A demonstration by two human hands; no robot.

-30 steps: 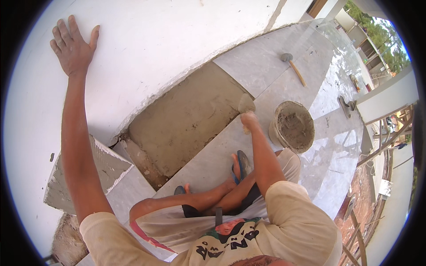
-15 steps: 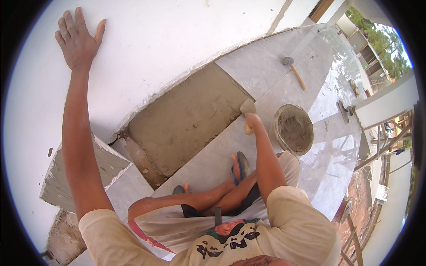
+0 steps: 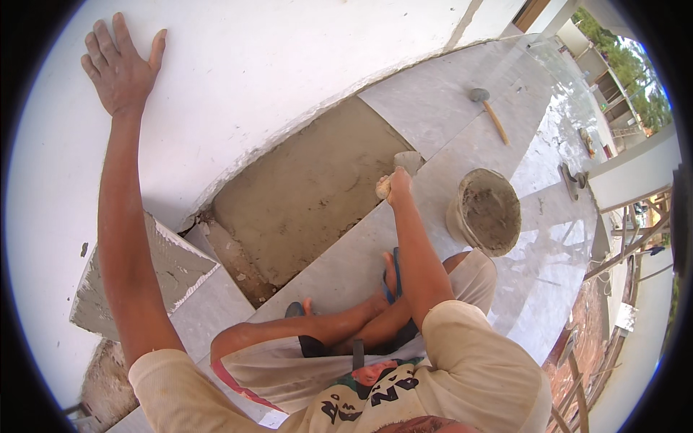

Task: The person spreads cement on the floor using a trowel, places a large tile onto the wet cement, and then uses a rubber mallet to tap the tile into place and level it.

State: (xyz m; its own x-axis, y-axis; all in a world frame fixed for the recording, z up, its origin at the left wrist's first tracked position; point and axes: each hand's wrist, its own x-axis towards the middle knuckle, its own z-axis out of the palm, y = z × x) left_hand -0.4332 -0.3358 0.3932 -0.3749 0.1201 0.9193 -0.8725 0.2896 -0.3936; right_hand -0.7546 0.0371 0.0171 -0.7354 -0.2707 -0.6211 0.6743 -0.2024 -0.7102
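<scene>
My left hand (image 3: 124, 72) is pressed flat on the white wall (image 3: 238, 65) with its fingers spread. My right hand (image 3: 397, 185) is closed round the handle of a trowel (image 3: 409, 161). The trowel's mortar-smeared blade is at the right end of a rectangular bed of wet mortar (image 3: 296, 195), beside the neighbouring grey tile. The bed lies between the wall's rough lower edge and the laid floor tiles (image 3: 339, 249). Its surface is mostly smooth, with a rough strip and loose crumbs at the near left end.
Right of my right arm stands a bucket (image 3: 491, 209) with mortar inside. A mallet (image 3: 491, 115) with a wooden handle lies on the far tiles. At left, a tile with mortar on its face (image 3: 137, 270) leans by the wall. Sandals (image 3: 570, 180) lie farther right.
My right hand has moved the trowel slightly left and farther away, over the bed's right end. My left hand stays on the wall, and the view has shifted a little.
</scene>
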